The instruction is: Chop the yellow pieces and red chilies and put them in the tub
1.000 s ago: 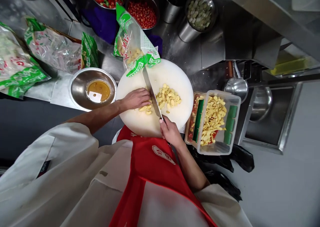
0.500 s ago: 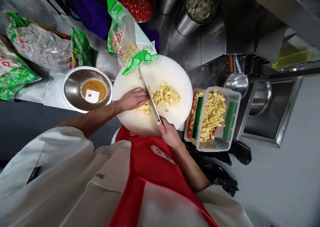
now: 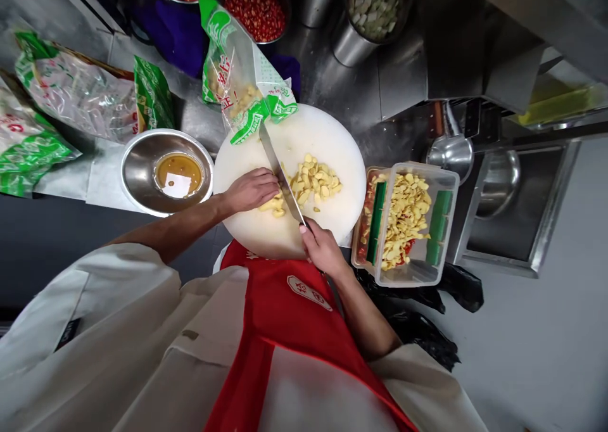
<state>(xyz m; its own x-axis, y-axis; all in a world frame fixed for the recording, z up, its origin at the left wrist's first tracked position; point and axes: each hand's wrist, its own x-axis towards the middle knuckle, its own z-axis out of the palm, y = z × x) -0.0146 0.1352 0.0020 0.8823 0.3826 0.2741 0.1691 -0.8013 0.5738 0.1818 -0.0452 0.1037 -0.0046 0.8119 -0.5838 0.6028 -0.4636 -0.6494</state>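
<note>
A round white cutting board (image 3: pixel 332 128) lies in front of me. My right hand (image 3: pixel 322 245) is closed round the handle of a long knife (image 3: pixel 280 173), whose blade slants up and left over the board. Pale yellow slices (image 3: pixel 317 180) lie in a heap right of the blade. On its left side, my left hand (image 3: pixel 254 190) presses down on some yellow pieces (image 3: pixel 274 206), fingers bent and together beside the blade. A green and clear plastic bag (image 3: pixel 242 77) with yellow pieces inside rests on the board's upper left edge.
Left of the board stands a steel bowl (image 3: pixel 133 172) with brownish liquid, with more plastic bags (image 3: pixel 90 96) beyond. At right is a clear container (image 3: pixel 418 223) of yellow slices. Bowls of chopped red peppers (image 3: pixel 256 7) and a steel pot (image 3: pixel 351 45) stand behind; a saucepan (image 3: pixel 451 156) is farther right.
The view has shifted slightly. Both hands and the knife stay in nearly the same place on the board, and the heap of slices looks the same.
</note>
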